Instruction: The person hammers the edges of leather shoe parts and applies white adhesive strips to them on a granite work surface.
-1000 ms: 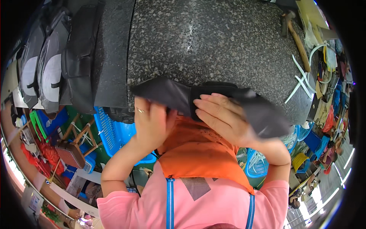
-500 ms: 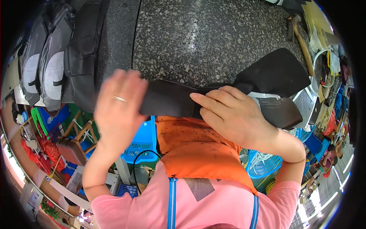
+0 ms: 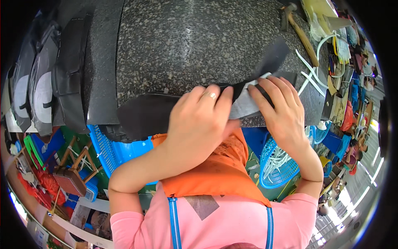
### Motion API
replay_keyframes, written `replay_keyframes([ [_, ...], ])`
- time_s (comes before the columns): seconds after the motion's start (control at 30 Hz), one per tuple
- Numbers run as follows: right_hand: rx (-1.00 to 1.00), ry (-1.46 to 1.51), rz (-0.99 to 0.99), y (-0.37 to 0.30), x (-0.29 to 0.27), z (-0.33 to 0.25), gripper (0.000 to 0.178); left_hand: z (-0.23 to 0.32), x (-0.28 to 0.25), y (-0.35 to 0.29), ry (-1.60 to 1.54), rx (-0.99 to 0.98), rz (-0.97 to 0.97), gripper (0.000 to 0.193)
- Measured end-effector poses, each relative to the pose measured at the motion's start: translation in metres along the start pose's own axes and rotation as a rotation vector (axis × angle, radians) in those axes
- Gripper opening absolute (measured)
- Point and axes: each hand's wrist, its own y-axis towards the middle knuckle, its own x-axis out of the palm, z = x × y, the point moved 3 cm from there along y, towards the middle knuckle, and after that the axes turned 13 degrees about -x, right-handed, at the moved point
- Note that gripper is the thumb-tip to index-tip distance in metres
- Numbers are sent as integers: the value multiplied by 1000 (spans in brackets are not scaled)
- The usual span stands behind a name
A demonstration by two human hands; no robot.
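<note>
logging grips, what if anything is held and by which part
A black flexible piece: the left hand is at its middle, the right hand at its right part; whether either grips cannot be told.

Beyond the grip, to its right, lies a wooden-handled hammer (image 3: pixel 302 36), while lower down to its left are a blue plastic basket (image 3: pixel 102 151), then a wooden-framed brown seat (image 3: pixel 69 180) and, farthest out, red plastic bags (image 3: pixel 38 191).

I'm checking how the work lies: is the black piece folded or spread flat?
Partly folded: the black piece lies spread at left, but by the right hand its grey underside shows.
</note>
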Motion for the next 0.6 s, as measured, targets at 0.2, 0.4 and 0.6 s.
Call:
replay_keyframes([
  [0.2, 185, 404, -74, -29, 19, 19, 39, -4, 7, 9, -40, 194, -47, 26],
  [0.4, 603, 588, 342, -36, 39, 33, 31, 27, 17, 12, 570, 563, -118, 23],
  [0.6, 488, 453, 385, -35, 41, 31, 24, 35, 33, 35, 494, 517, -284, 20],
])
